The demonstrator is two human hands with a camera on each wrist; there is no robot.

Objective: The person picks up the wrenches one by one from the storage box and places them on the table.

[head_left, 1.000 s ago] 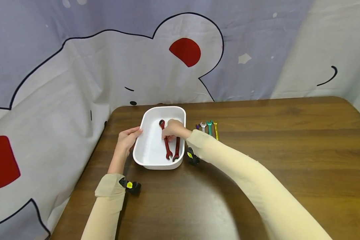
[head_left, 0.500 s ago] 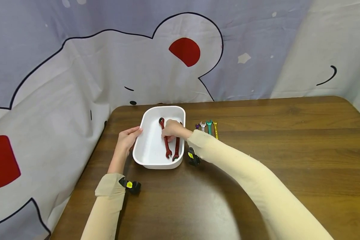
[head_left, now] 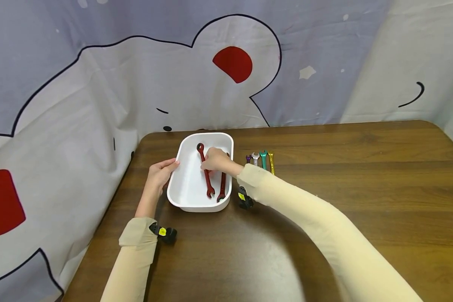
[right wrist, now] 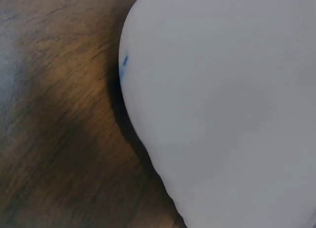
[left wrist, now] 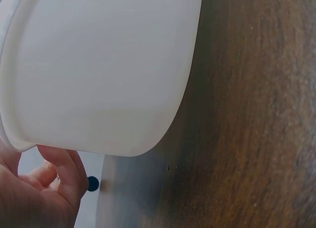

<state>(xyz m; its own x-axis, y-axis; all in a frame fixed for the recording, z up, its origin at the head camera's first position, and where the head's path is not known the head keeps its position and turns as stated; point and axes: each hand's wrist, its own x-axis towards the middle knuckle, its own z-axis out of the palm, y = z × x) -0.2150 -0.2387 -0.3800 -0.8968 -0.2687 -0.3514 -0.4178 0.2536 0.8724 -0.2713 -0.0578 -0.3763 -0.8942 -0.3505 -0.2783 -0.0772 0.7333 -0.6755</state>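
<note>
A white plastic bin (head_left: 185, 184) sits on the table with two dark red combination wrenches inside. My left hand (head_left: 160, 174) grips its left rim, thumb over the edge and fingers bent against the outside; the left wrist view shows this hand (left wrist: 47, 188) at the bin's wall (left wrist: 98, 75). Reaching over the right rim, my right hand (head_left: 216, 160) pinches the left red wrench (head_left: 207, 183) near its middle. The second red wrench (head_left: 222, 184) lies along the right wall, partly behind that hand. In the right wrist view, the bin's outer wall (right wrist: 212, 104) hides the hand.
Right of the bin lie a purple wrench (head_left: 248, 159), a silver wrench (head_left: 255, 157), a green wrench (head_left: 263, 159) and a yellow wrench (head_left: 272, 162), side by side, partly behind my right sleeve. A printed curtain (head_left: 166, 84) hangs along the wooden table's (head_left: 343, 159) back edge.
My right hand has shifted the pinched red wrench slightly up and to the left within the bin. The left hand and the bin stay nearly in place.
</note>
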